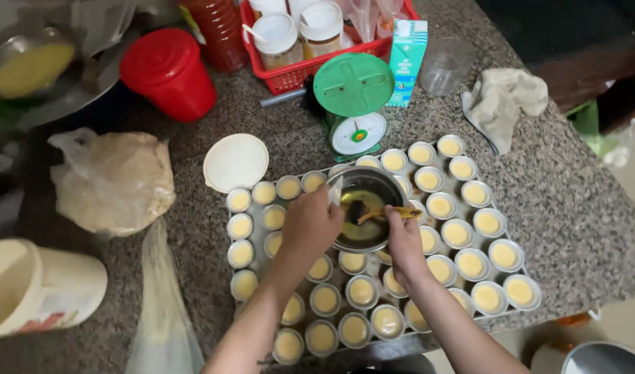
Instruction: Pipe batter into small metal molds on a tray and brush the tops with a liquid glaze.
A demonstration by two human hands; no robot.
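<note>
Head view, near to far. Both forearms enter from the bottom edge, their elbows cut off. The left hand (310, 225) is curled over the near-left rim of a small metal bowl (383, 181); its fingertips are hidden behind the knuckles, so the exact grip cannot be made out. The right hand (403, 239) is closed around the handle of a yellow brush (381, 213), whose dark head dips into the amber liquid in the bowl, just left of this hand. Under and around both hands lies a tray (256, 260) packed with small cups of pale yellow custard (488, 222); the bowl rests upon them and hides several, and the arms cover others. Beyond the left hand lies a round white lid (235, 162). Directly beyond the bowl stands a green kitchen scale (353, 104), and behind it a red basket (300, 69) of jars, cut off by the top edge. Far right of the right hand lies a crumpled cloth (504, 104).
</note>
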